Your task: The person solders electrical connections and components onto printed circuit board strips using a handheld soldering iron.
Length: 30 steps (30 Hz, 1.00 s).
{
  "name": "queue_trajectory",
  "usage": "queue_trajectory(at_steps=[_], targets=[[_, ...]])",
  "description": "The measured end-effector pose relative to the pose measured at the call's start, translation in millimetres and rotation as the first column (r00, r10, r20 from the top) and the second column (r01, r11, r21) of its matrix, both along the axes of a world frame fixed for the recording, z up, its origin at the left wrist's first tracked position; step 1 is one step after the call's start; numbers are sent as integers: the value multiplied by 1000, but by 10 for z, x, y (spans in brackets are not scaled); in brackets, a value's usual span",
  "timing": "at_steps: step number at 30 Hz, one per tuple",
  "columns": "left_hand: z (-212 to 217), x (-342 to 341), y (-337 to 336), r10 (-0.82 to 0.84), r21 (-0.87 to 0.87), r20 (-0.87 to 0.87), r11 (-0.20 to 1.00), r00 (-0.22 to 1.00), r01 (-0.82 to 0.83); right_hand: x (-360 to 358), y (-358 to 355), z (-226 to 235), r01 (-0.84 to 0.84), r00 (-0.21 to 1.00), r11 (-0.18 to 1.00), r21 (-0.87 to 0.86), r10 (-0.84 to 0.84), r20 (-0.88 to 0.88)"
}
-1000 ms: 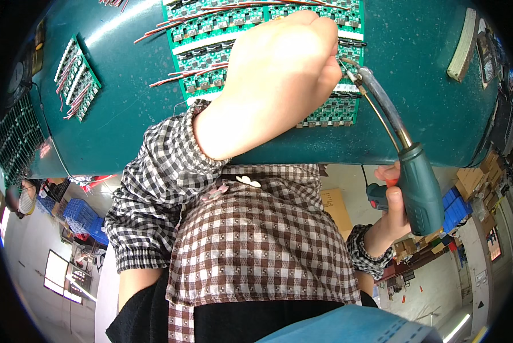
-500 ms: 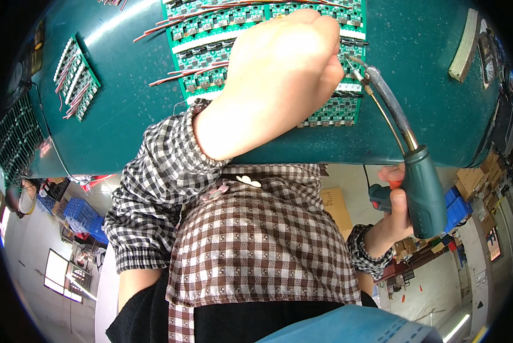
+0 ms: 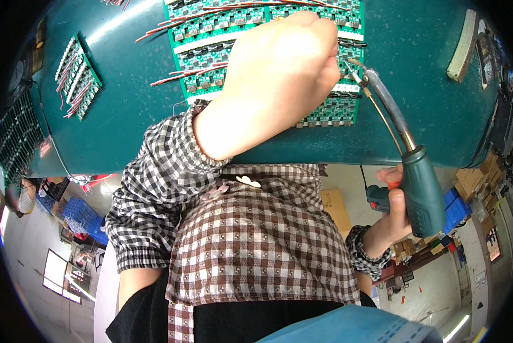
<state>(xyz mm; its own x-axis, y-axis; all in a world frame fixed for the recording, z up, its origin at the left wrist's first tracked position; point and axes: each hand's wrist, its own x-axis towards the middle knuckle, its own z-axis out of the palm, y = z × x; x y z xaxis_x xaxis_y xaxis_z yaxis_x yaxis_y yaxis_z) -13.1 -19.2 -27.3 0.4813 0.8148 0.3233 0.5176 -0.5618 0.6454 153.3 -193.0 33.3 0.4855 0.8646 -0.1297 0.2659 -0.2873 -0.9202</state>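
My right hand (image 3: 392,214) grips a green-handled soldering gun (image 3: 425,191) at the right. Its bent metal barrel and thin feed tube reach up and left, and the tip meets the right part of a green circuit board panel (image 3: 202,80). My left hand (image 3: 282,74) lies closed over the middle of that panel, its knuckles turned up. The fingertips of this hand are hidden, so what they hold cannot be made out. The curled fingers end close to the soldering tip. Red, white and black wires (image 3: 173,24) lie in rows across the panel.
A smaller board panel with wires (image 3: 78,80) rests at the left of the green tabletop (image 3: 130,134). More boards (image 3: 19,134) stand at the far left edge. A pale curved strip (image 3: 462,48) lies at the right. Blue bins (image 3: 82,217) and cartons (image 3: 479,177) stand beyond the table.
The soldering gun and my right hand have shifted very slightly left. My left hand has barely moved and remains closed over the panel.
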Motion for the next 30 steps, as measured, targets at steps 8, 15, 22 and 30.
queue_trajectory(at_steps=[8,15,22,30], targets=[[-34,4,-27,1,10,10,1000,1000,-1,-23,17,-34,-18,1000,999,43,19,-16],[-15,7,-27,23,20,26,1000,999,-23,-44,40,-20,-6,1000,999,49,7,-29],[-17,4,-40,8,28,-33,1000,999,-8,-57,50,-36,-13,999,998,69,15,-37],[-115,29,-45,-22,7,-46,1000,999,23,-61,52,-52,-20,999,997,81,24,-45]])
